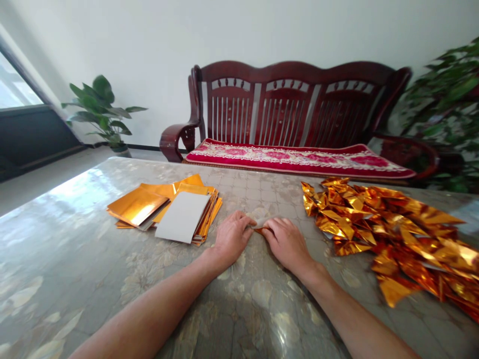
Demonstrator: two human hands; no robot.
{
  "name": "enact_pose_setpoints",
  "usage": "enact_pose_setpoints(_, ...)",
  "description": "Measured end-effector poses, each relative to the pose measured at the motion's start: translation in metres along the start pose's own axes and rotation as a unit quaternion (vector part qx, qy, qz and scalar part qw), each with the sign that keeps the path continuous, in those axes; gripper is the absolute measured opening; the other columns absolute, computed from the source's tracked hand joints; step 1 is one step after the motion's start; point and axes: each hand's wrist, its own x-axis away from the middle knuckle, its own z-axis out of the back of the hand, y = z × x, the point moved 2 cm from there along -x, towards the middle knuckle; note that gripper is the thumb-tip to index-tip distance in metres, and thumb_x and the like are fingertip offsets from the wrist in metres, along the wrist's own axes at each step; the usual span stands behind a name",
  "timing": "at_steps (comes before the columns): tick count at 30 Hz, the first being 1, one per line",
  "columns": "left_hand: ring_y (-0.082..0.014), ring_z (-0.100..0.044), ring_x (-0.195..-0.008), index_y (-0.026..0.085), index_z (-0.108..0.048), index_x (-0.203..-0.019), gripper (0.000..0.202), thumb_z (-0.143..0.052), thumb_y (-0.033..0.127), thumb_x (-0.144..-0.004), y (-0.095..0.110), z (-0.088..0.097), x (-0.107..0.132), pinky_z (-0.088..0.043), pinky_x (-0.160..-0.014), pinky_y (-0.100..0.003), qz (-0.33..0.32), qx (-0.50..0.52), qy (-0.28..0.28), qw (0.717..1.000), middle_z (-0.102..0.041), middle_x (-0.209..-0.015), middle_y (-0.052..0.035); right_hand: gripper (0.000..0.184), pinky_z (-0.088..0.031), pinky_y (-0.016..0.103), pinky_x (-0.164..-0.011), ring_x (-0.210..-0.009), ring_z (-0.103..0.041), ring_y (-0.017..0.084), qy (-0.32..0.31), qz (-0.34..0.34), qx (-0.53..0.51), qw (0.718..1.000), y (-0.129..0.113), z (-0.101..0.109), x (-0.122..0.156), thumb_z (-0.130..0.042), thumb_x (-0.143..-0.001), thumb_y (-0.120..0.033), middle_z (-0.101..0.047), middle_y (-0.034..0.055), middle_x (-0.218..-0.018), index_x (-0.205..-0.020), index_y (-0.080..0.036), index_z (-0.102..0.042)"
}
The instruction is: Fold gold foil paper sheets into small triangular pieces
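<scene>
My left hand (232, 237) and my right hand (286, 242) lie side by side on the table (75, 259), fingers curled and pinching a small folded piece of gold foil paper (261, 226) between them. Only a sliver of that paper shows; the rest is under my fingers. To the left of my left hand lies a stack of flat gold foil sheets (164, 209), its top sheet turned white side up. To the right of my right hand is a loose heap of folded gold foil pieces (392, 234).
The table has a glossy floral-patterned top. Behind it stands a dark red wooden bench (292, 109) with a red cushion. A potted plant (101, 112) is at the back left, another plant (449, 114) at the right edge.
</scene>
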Motion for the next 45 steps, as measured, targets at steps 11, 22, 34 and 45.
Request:
enact_pose_setpoints(11, -0.0178, -0.060, -0.091, 0.021, -0.070, -0.084, 0.017, -0.055, 0.025, -0.091, 0.0036, 0.0010, -0.0019, -0.045, -0.081, -0.027, 0.000, -0.039, -0.014, 0.999, -0.064, -0.090, -0.0034, 0.018, -0.036, 0.031, -0.074, -0.086, -0.055, 0.020, 0.011, 0.003, 0.007, 1.000, -0.0015, -0.0001, 0.0011, -0.051, -0.095, -0.029, -0.067, 0.0030, -0.088, -0.082, -0.023, -0.061)
enact_pose_setpoints(22, -0.0184, -0.060, -0.092, 0.019, -0.066, -0.082, 0.020, -0.052, 0.027, -0.094, 0.0055, 0.0023, -0.0016, -0.044, -0.079, -0.027, -0.004, -0.081, -0.016, 0.997, -0.064, -0.093, -0.0048, 0.016, -0.037, 0.032, -0.074, -0.084, -0.056, 0.021, 0.032, -0.007, 0.008, 0.999, -0.0004, -0.0015, 0.0015, -0.055, -0.093, -0.029, -0.068, 0.0025, -0.085, -0.079, -0.023, -0.060)
enact_pose_setpoints(34, -0.0189, -0.060, -0.092, 0.020, -0.067, -0.084, 0.018, -0.053, 0.025, -0.092, 0.0040, 0.0015, -0.0027, -0.045, -0.080, -0.028, 0.002, -0.084, -0.023, 0.996, -0.064, -0.094, -0.0045, 0.015, -0.037, 0.032, -0.073, -0.085, -0.057, 0.022, 0.018, -0.012, 0.030, 0.999, -0.0007, -0.0014, -0.0006, -0.053, -0.093, -0.027, -0.069, 0.0042, -0.088, -0.081, -0.023, -0.061)
enact_pose_setpoints(45, -0.0181, -0.060, -0.090, 0.023, -0.070, -0.086, 0.017, -0.054, 0.020, -0.089, 0.0035, 0.0020, -0.0015, -0.044, -0.076, -0.027, 0.010, -0.064, -0.008, 0.998, -0.066, -0.092, -0.0026, 0.014, -0.037, 0.032, -0.073, -0.086, -0.057, 0.022, 0.013, -0.013, 0.036, 0.999, 0.0015, -0.0033, -0.0004, -0.053, -0.093, -0.027, -0.069, 0.0035, -0.089, -0.081, -0.023, -0.060)
